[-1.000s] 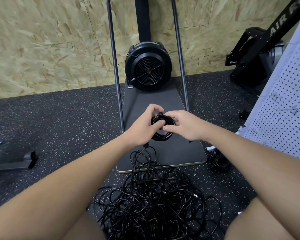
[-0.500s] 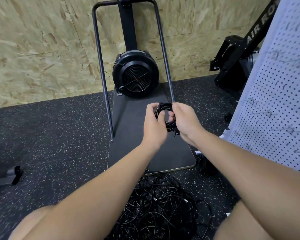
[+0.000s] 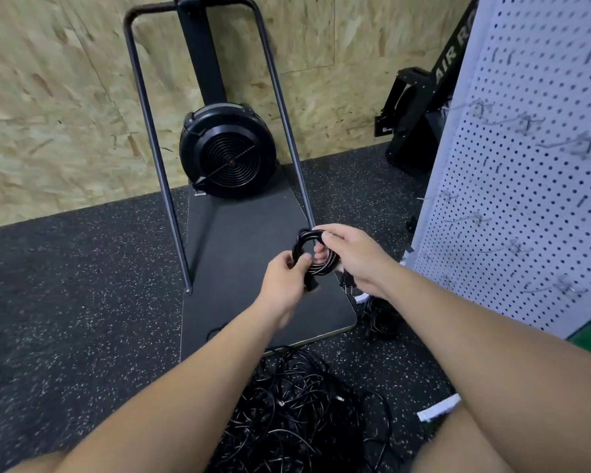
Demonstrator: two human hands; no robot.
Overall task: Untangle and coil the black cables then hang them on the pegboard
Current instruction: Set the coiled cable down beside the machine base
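The floor (image 3: 82,302) is black rubber with small white specks. Behind it stands a wall (image 3: 48,97) of rough wood-chip board. One exercise machine (image 3: 227,155) with a round black fan sits on a flat dark base (image 3: 239,254), with a bent metal bar rising on each side. A second black machine (image 3: 420,110) leans in the far corner. On the right stands one white pegboard (image 3: 526,172) full of little holes, with several metal hooks (image 3: 522,122) sticking out; they are too blurry to count.

There is one small coiled black cable (image 3: 316,254), held up over the base of the fan machine. The left hand (image 3: 284,285) pinches its lower left side, and the right hand (image 3: 352,259) grips its right side with fingers curled through the loop. The coil sits right between the two hands.

One big messy pile of black cables (image 3: 297,414) lies on the floor near the person's knees. One smaller dark bundle (image 3: 379,317) lies by the foot of the pegboard.
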